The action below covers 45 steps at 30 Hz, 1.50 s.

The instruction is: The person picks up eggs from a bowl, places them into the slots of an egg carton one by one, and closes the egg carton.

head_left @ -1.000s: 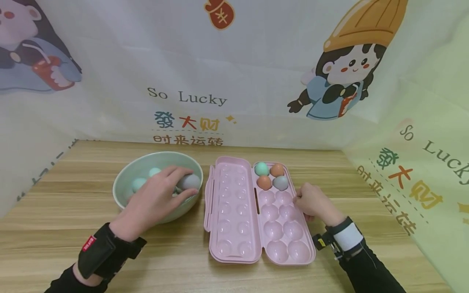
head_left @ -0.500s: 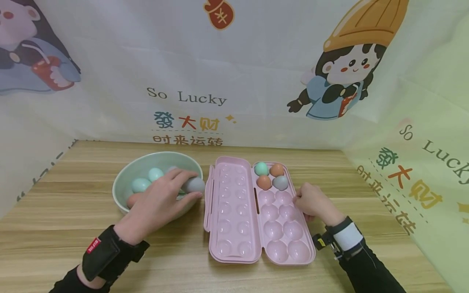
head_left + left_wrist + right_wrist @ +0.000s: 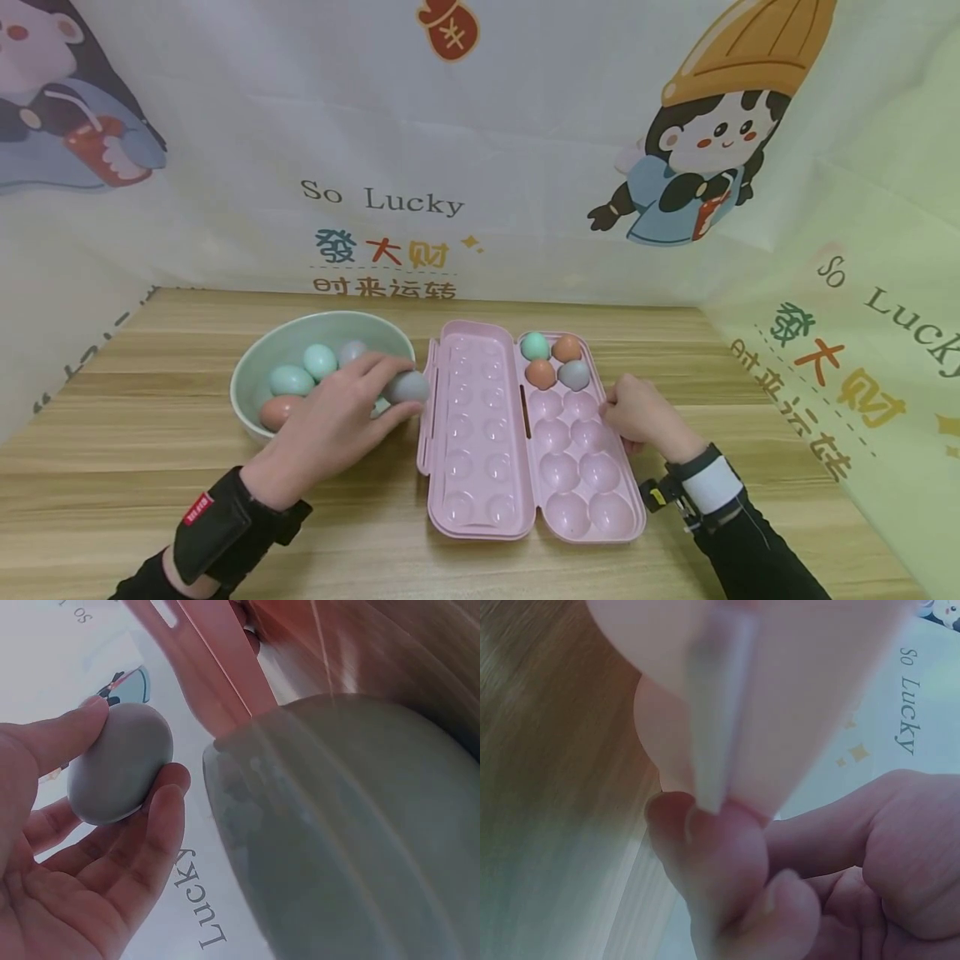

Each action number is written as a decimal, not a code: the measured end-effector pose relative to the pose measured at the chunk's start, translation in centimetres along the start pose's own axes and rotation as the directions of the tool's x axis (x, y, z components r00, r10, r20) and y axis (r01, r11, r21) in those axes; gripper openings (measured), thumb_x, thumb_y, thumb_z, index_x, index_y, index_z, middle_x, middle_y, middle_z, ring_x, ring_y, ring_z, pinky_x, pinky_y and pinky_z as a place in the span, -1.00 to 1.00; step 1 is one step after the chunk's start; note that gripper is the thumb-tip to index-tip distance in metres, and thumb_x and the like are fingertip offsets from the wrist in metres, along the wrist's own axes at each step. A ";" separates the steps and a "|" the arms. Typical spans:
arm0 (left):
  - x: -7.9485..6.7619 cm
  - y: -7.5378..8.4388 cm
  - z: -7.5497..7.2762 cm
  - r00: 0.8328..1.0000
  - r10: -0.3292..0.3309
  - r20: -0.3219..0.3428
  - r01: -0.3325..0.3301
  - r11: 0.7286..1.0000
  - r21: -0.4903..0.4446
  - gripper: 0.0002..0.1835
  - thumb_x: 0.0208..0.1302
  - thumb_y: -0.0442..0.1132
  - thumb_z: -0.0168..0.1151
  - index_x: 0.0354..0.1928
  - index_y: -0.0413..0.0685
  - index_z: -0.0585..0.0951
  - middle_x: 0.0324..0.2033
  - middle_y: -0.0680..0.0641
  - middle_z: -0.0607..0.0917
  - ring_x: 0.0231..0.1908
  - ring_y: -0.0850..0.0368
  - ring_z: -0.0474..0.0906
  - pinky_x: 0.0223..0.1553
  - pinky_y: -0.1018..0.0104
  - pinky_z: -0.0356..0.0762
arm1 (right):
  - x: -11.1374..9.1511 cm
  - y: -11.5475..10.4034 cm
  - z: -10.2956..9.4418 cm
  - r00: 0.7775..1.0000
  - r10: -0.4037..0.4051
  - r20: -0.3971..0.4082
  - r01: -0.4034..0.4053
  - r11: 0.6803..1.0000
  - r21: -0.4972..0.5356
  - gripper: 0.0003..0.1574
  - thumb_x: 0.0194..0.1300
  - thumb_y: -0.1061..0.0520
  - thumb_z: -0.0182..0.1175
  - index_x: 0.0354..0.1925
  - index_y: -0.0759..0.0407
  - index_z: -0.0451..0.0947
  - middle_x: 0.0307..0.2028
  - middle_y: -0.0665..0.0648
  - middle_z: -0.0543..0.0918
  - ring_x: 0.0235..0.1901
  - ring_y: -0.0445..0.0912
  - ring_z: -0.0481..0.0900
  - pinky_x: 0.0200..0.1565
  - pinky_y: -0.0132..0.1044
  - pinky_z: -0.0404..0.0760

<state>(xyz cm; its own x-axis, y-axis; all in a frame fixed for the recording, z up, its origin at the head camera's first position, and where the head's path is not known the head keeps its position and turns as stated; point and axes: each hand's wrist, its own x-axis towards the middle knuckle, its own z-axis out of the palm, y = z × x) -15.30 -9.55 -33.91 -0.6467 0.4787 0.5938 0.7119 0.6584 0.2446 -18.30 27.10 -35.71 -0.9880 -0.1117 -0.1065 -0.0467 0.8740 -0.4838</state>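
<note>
My left hand (image 3: 333,425) pinches a grey egg (image 3: 407,387) between thumb and fingers, over the right rim of a pale green bowl (image 3: 352,325). In the left wrist view that egg (image 3: 124,769) is above the fingers, beside the bowl's outer wall (image 3: 337,825). Two pale blue eggs (image 3: 291,381), a brown egg (image 3: 279,412) and a greyish egg (image 3: 351,352) show in the bowl. A pink egg carton (image 3: 558,475) lies open, its far four cups filled. My right hand (image 3: 648,417) grips its right edge, fingers curled at the rim (image 3: 727,855).
The carton's dimpled lid (image 3: 480,450) lies flat between the bowl and the cups. A green egg (image 3: 536,346), two brown eggs (image 3: 541,374) and a grey egg (image 3: 574,375) sit in it. A printed cloth (image 3: 525,150) hangs behind the wooden table (image 3: 360,542).
My left hand has lifted the grey egg out of the bowl and moved it rightward to the rim, uncovering more eggs. My right hand and the carton stay put.
</note>
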 end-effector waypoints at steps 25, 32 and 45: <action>0.0 0.7 0.5 0.999 0.009 0.038 -0.010 1.000 0.030 -0.51 0.14 -0.10 0.49 0.04 -0.21 0.62 -0.09 -0.17 0.64 -0.15 0.01 0.63 -0.17 0.14 0.62 | 0.0 -0.1 0.0 1.000 0.007 0.003 -0.007 1.000 -0.011 -0.63 0.31 0.35 0.06 -0.65 0.28 0.51 -0.76 0.12 0.47 -0.84 -0.15 0.42 -0.76 -0.35 0.43; 0.0 0.9 0.5 0.998 -0.016 0.061 0.016 1.000 0.012 -0.50 0.15 -0.10 0.48 0.06 -0.22 0.61 -0.07 -0.17 0.63 -0.12 0.02 0.61 -0.15 0.14 0.62 | 0.1 -0.1 0.0 1.000 0.007 0.001 -0.007 1.000 -0.018 -0.65 0.32 0.34 0.06 -0.62 0.29 0.53 -0.74 0.13 0.48 -0.84 -0.14 0.43 -0.75 -0.34 0.45; -0.2 1.1 0.6 0.998 0.001 0.065 -0.003 1.000 0.029 -0.50 0.17 -0.06 0.46 0.07 -0.20 0.60 -0.09 -0.15 0.63 -0.12 0.05 0.58 -0.15 0.16 0.60 | 0.1 -0.2 0.0 1.000 0.008 0.002 -0.008 1.000 -0.017 -0.64 0.30 0.35 0.05 -0.63 0.28 0.52 -0.74 0.13 0.48 -0.83 -0.14 0.43 -0.75 -0.34 0.45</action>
<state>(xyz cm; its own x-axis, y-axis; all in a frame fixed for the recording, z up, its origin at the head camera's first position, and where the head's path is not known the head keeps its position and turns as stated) -14.57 -8.52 -34.22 -0.6627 0.5163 0.5425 0.7055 0.6734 0.2209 -18.38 26.92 -35.65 -0.9881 -0.1052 -0.1121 -0.0409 0.8829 -0.4678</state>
